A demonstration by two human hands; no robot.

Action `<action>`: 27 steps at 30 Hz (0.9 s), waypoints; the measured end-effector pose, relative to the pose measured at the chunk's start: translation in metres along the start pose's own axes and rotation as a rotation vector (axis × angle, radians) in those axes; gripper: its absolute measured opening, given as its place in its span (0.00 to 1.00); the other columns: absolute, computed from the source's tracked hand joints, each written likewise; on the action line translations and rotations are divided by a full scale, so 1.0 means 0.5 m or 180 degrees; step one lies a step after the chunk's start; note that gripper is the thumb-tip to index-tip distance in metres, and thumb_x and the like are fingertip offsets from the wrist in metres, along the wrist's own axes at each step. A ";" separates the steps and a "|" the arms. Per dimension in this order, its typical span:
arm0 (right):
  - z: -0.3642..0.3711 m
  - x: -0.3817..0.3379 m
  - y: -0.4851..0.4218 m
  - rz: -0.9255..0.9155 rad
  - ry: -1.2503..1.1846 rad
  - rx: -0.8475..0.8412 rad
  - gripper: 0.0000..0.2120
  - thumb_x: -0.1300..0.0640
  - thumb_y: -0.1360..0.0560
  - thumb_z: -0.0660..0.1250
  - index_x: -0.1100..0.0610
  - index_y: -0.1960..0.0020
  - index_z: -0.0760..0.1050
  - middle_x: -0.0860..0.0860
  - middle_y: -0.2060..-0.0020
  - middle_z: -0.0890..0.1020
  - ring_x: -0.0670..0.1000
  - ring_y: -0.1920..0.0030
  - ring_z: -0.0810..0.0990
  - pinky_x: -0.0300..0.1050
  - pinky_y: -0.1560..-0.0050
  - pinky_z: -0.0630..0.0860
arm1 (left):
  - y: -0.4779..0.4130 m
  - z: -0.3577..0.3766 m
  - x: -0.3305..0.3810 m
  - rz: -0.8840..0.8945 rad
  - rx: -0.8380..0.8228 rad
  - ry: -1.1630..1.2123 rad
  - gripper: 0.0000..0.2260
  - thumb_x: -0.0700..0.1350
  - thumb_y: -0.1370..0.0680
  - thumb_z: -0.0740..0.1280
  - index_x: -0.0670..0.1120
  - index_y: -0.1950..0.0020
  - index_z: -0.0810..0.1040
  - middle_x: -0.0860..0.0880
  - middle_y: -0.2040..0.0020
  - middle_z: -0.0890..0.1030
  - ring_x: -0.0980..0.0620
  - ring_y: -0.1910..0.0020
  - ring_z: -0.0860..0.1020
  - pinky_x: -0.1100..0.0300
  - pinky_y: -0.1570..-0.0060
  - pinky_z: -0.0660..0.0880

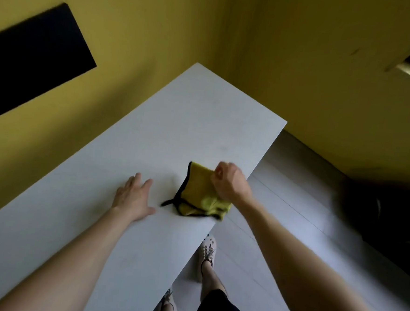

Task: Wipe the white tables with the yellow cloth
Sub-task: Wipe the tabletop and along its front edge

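A long white table (177,119) runs from the lower left up to the yellow wall. A folded yellow cloth (197,193) with black trim lies near the table's right edge, one corner hanging over it. My right hand (229,181) grips the cloth's upper right part with curled fingers. My left hand (133,196) lies flat on the table a little to the left of the cloth, fingers spread, not touching it.
Yellow walls (313,78) close in behind and to the right of the table. A black panel (31,58) hangs on the left wall. Grey floor (292,210) lies right of the table, a dark object (389,212) farther right. My feet (208,250) stand at the table's edge.
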State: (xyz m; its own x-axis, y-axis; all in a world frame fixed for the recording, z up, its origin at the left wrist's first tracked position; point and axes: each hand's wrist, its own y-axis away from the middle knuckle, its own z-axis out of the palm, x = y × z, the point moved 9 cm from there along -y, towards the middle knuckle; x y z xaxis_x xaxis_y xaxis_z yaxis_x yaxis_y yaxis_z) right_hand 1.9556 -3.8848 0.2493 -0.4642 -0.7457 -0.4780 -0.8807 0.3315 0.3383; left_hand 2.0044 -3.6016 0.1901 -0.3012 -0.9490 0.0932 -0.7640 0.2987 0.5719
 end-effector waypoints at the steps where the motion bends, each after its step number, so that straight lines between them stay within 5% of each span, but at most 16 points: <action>1: -0.043 -0.017 -0.028 -0.0275 0.0119 0.0185 0.07 0.55 0.17 0.66 0.57 0.45 0.79 0.54 0.51 0.77 0.62 0.53 0.81 0.48 0.55 0.73 | -0.014 -0.014 0.010 -0.0018 0.0011 0.0057 0.47 0.65 0.23 0.74 0.52 0.12 0.54 0.42 0.12 0.47 0.40 0.13 0.53 0.43 0.20 0.64; 5: -0.168 -0.063 -0.087 -0.1410 0.0687 0.0886 0.07 0.57 0.15 0.68 0.58 0.50 0.77 0.54 0.55 0.75 0.58 0.61 0.74 0.52 0.65 0.71 | -0.068 -0.055 0.052 -0.0083 0.0080 0.0180 0.45 0.62 0.20 0.73 0.51 0.11 0.53 0.42 0.11 0.46 0.40 0.13 0.52 0.43 0.18 0.62; 8: -0.176 -0.055 -0.090 -0.1773 0.0969 0.1222 0.06 0.61 0.17 0.72 0.59 0.52 0.78 0.54 0.56 0.75 0.57 0.61 0.72 0.49 0.63 0.66 | -0.114 -0.069 0.089 -0.0023 0.0258 0.0183 0.42 0.62 0.18 0.69 0.50 0.11 0.52 0.42 0.11 0.47 0.41 0.13 0.52 0.44 0.17 0.60; 11: -0.086 -0.007 -0.095 -0.1931 0.1128 0.0759 0.05 0.57 0.18 0.73 0.58 0.50 0.79 0.54 0.53 0.77 0.59 0.55 0.77 0.54 0.61 0.76 | -0.164 -0.076 0.112 0.0119 0.0852 0.0125 0.35 0.61 0.17 0.67 0.50 0.14 0.62 0.41 0.14 0.57 0.40 0.15 0.59 0.43 0.19 0.60; 14: 0.031 0.081 -0.108 -0.1450 0.1141 -0.0170 0.13 0.45 0.17 0.71 0.56 0.46 0.83 0.54 0.46 0.81 0.60 0.45 0.82 0.55 0.51 0.82 | -0.205 -0.071 0.111 0.0220 0.1507 0.0147 0.30 0.58 0.17 0.69 0.48 0.18 0.70 0.39 0.17 0.65 0.38 0.17 0.63 0.35 0.20 0.61; 18: 0.056 0.088 -0.163 -0.1727 0.0930 0.0405 0.12 0.49 0.18 0.74 0.55 0.40 0.84 0.54 0.44 0.83 0.60 0.37 0.80 0.59 0.42 0.82 | -0.254 -0.077 0.105 0.0418 0.2128 0.0015 0.28 0.58 0.14 0.64 0.47 0.17 0.70 0.38 0.16 0.66 0.37 0.15 0.61 0.31 0.19 0.56; 21: 0.059 0.057 -0.255 -0.1909 0.1091 0.0470 0.27 0.43 0.17 0.70 0.52 0.22 0.74 0.55 0.21 0.73 0.59 0.16 0.63 0.62 0.17 0.61 | -0.285 -0.066 0.088 0.0519 0.2226 -0.0051 0.30 0.61 0.14 0.58 0.49 0.15 0.67 0.40 0.14 0.62 0.38 0.13 0.57 0.30 0.18 0.52; 23: 0.082 0.042 -0.298 -0.1989 0.1280 0.0266 0.34 0.35 0.16 0.63 0.49 0.15 0.64 0.53 0.13 0.60 0.56 0.12 0.51 0.66 0.14 0.50 | -0.288 -0.053 0.075 0.0517 0.2313 0.0052 0.30 0.62 0.14 0.58 0.50 0.14 0.67 0.42 0.13 0.61 0.40 0.13 0.57 0.30 0.18 0.54; 27: 0.127 0.041 -0.285 -0.1979 0.1317 0.0026 0.40 0.30 0.17 0.59 0.46 0.11 0.53 0.52 0.12 0.49 0.54 0.12 0.43 0.69 0.15 0.46 | -0.289 -0.049 0.068 0.0578 0.2503 0.0323 0.29 0.58 0.16 0.62 0.49 0.16 0.70 0.43 0.14 0.64 0.42 0.13 0.60 0.31 0.19 0.56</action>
State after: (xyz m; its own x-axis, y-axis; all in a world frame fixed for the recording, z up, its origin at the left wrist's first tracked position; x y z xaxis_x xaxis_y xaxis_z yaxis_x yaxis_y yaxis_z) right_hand 2.0656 -3.9105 0.1401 0.1915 -0.9531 -0.2344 -0.9707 -0.2192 0.0982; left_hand 2.1187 -3.6795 0.1307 -0.4347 -0.8722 0.2244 -0.8969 0.3967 -0.1957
